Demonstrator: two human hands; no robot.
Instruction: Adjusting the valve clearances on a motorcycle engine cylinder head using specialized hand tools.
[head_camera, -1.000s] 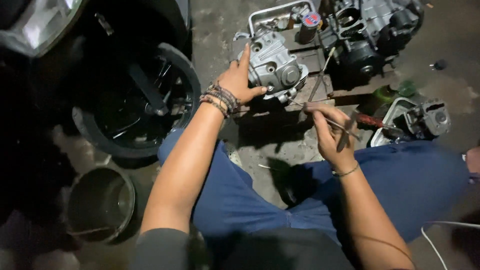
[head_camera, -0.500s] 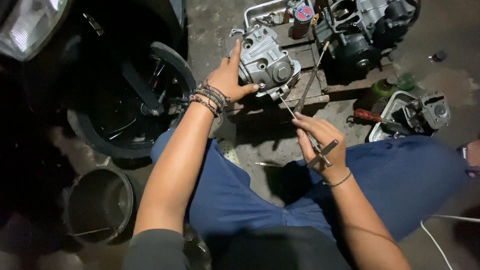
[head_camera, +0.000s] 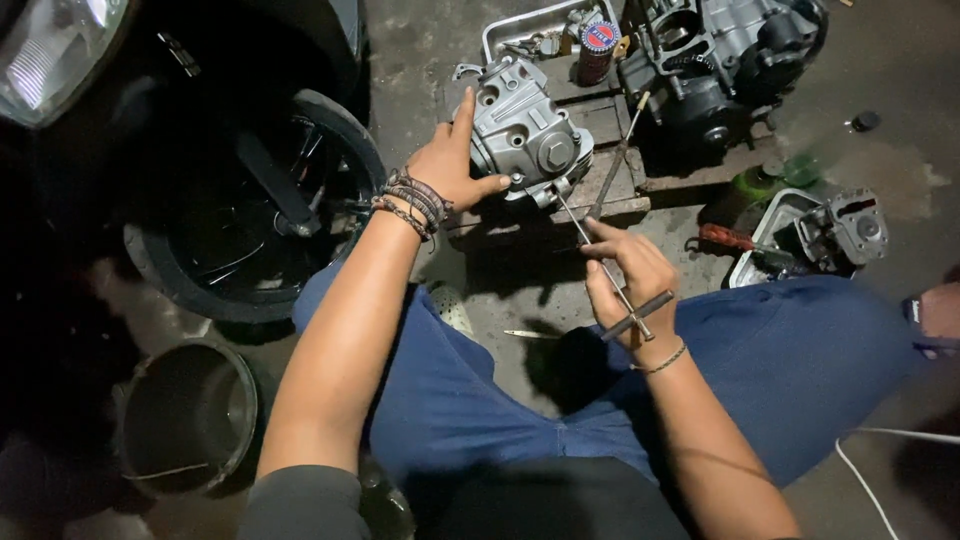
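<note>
Left hand keeps gripping the grey cylinder head on the wooden block's left end; right hand, clasping the T-handle wrench, has swung it onto a bolt. Loosening looks underway.

Tyre, bucket, perhaps engine block
</note>
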